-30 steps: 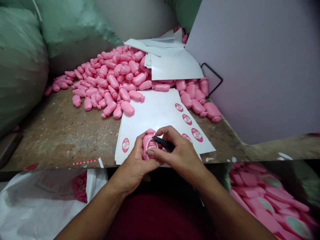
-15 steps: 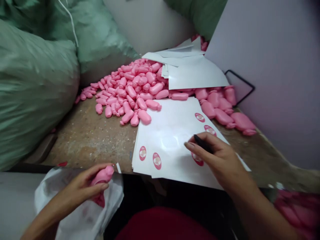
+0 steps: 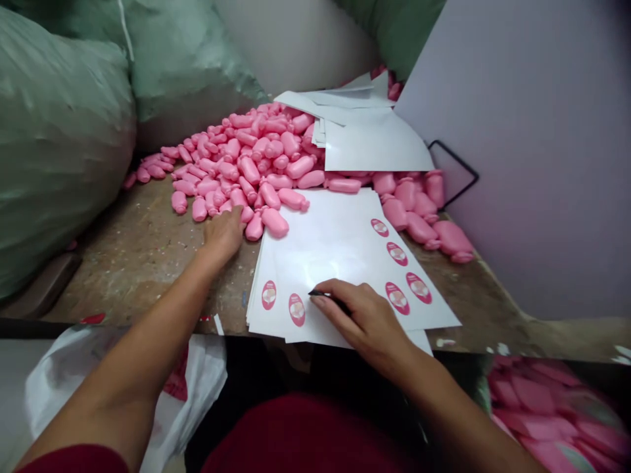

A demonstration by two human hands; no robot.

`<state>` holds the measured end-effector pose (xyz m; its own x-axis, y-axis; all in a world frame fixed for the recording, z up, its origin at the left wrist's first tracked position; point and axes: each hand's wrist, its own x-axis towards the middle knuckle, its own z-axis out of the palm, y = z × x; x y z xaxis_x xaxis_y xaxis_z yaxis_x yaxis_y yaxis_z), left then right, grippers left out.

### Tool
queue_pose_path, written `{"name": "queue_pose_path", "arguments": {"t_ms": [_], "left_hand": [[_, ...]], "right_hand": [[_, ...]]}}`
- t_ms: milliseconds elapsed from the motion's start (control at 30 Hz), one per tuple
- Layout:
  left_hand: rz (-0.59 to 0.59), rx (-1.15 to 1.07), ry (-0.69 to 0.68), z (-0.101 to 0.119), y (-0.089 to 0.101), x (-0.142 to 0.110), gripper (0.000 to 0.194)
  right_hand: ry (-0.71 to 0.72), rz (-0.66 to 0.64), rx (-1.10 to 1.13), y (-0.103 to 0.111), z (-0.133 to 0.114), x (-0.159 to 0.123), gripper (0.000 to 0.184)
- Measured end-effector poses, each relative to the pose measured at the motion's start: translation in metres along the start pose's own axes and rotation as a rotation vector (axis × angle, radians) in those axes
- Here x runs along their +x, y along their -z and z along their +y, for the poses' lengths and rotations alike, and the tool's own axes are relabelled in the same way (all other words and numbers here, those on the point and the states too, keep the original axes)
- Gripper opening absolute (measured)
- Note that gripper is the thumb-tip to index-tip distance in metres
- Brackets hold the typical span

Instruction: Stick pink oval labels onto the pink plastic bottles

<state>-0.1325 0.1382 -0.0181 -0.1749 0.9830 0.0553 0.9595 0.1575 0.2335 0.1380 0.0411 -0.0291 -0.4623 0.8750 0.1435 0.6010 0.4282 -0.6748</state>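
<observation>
At the near edge of a heap of small pink plastic bottles (image 3: 249, 169), my left hand (image 3: 224, 233) has its fingers curled down over a pink bottle, which they mostly hide. My right hand (image 3: 365, 322) pinches a slim black pointed tool (image 3: 340, 303); its exact kind is unclear. The tool's tip is beside an oval pink sticker (image 3: 296, 309) on a white sticker sheet (image 3: 328, 263). A second oval sticker (image 3: 269, 295) lies to its left, and several more are along the sheet's right side.
Large green sacks (image 3: 64, 144) stand at the left and back. White sheets (image 3: 377, 141) lie over the bottles. A pale panel (image 3: 532, 164) with a black metal bracket (image 3: 466, 187) borders the right. Below the table are a white bag (image 3: 197, 387) and more pink bottles (image 3: 542, 407).
My left hand has gone from above the white bag, where it held a pink bottle, forward to the heap. My right hand has moved left across the sheet with the black tool, uncovering stickers.
</observation>
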Motion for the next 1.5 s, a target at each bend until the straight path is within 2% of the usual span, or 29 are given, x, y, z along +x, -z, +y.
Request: {"name": "queue_pose_path", "arguments": {"t_ms": [100, 167, 233, 267, 333, 400, 433, 467, 533, 633, 733, 800, 867, 967, 1033, 1167, 1367, 1500], "left_hand": [[-0.023, 0.041, 0.013, -0.006, 0.005, -0.005, 0.051], [-0.024, 0.055, 0.018, -0.011, 0.010, -0.014, 0.062], [0.011, 0.011, 0.017, -0.014, 0.013, -0.026, 0.065], [0.041, -0.112, 0.023, -0.014, 0.013, -0.033, 0.063], [0.087, -0.521, 0.051, -0.008, 0.010, -0.049, 0.057], [0.094, -0.930, 0.087, 0.004, 0.004, -0.069, 0.051], [0.082, -1.043, 0.101, 0.011, 0.001, -0.079, 0.048], [0.067, -1.076, 0.107, 0.019, -0.002, -0.089, 0.045], [0.032, -0.993, 0.088, 0.029, -0.006, -0.107, 0.038], [-0.012, -0.675, -0.027, 0.031, -0.004, -0.123, 0.027], [-0.059, -0.483, -0.148, 0.026, 0.005, -0.125, 0.020], [-0.077, -0.575, -0.114, 0.029, 0.008, -0.122, 0.024], [-0.119, -0.898, 0.037, 0.041, 0.008, -0.119, 0.028], [-0.267, -1.500, 0.312, 0.068, -0.001, -0.115, 0.035], [-0.318, -1.706, 0.430, 0.082, -0.008, -0.113, 0.034], [-0.309, -1.777, 0.504, 0.089, -0.016, -0.112, 0.032], [-0.319, -1.802, 0.495, 0.085, -0.017, -0.111, 0.033], [-0.323, -1.815, 0.486, 0.084, -0.018, -0.111, 0.031]], "right_hand": [[0.064, -0.049, -0.111, -0.004, 0.005, 0.001, 0.020], [0.059, -0.057, -0.140, -0.001, 0.011, 0.001, 0.020], [0.019, -0.046, -0.154, 0.004, 0.016, 0.002, 0.020], [-0.009, -0.035, -0.161, 0.007, 0.018, 0.002, 0.019], [-0.060, -0.017, -0.176, 0.012, 0.018, 0.002, 0.019], [-0.073, -0.015, -0.196, 0.013, 0.016, 0.001, 0.017], [-0.064, -0.018, -0.211, 0.012, 0.015, 0.000, 0.015], [-0.052, -0.018, -0.230, 0.010, 0.014, 0.000, 0.014], [-0.035, -0.017, -0.273, 0.007, 0.013, -0.001, 0.012], [-0.033, -0.017, -0.325, 0.004, 0.012, -0.001, 0.010], [-0.027, -0.007, -0.336, 0.003, 0.010, -0.001, 0.010], [-0.018, 0.002, -0.319, 0.003, 0.008, -0.001, 0.010], [-0.003, 0.004, -0.308, 0.001, 0.005, -0.001, 0.011], [0.010, -0.006, -0.333, -0.001, 0.002, 0.000, 0.012], [0.003, -0.007, -0.358, -0.002, 0.002, 0.001, 0.012], [0.002, 0.005, -0.376, -0.003, 0.003, 0.000, 0.014], [0.017, 0.063, -0.408, -0.008, 0.003, -0.002, 0.017], [-0.039, 0.017, -0.318, -0.006, 0.002, 0.001, 0.015]]}}
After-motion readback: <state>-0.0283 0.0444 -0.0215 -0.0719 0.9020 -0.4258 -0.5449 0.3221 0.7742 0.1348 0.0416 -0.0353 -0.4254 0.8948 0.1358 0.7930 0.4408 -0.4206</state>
